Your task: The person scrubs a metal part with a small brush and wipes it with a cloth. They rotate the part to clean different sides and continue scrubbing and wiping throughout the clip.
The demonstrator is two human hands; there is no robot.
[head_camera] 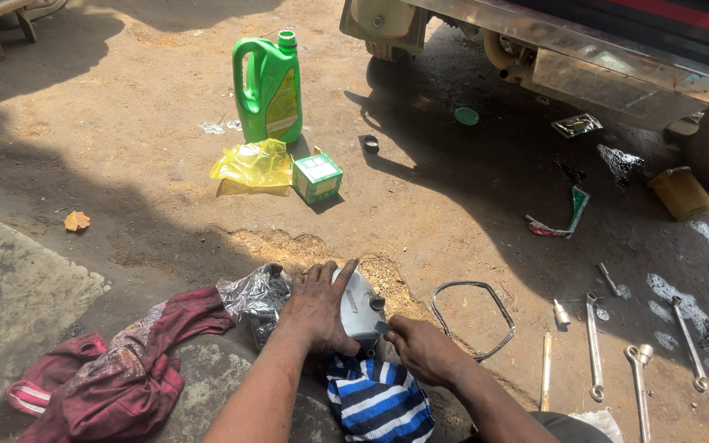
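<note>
My left hand (317, 308) lies flat on top of a silver-grey metal engine cover (360, 308), pressing it down on the ground. My right hand (422, 347) is closed at the cover's lower right edge, seemingly around a small tool, though I cannot make out which. A blue-and-white striped cloth (377, 399) lies under and in front of the cover. A crumpled silvery plastic bag (254, 297) sits just left of my left hand.
A green oil jug (269, 86), yellow plastic bag (253, 164) and small green box (317, 177) stand farther off. A rubber gasket loop (478, 316), several spanners (638, 373) and a red rag (121, 369) lie around. A vehicle's underside (584, 49) is at top right.
</note>
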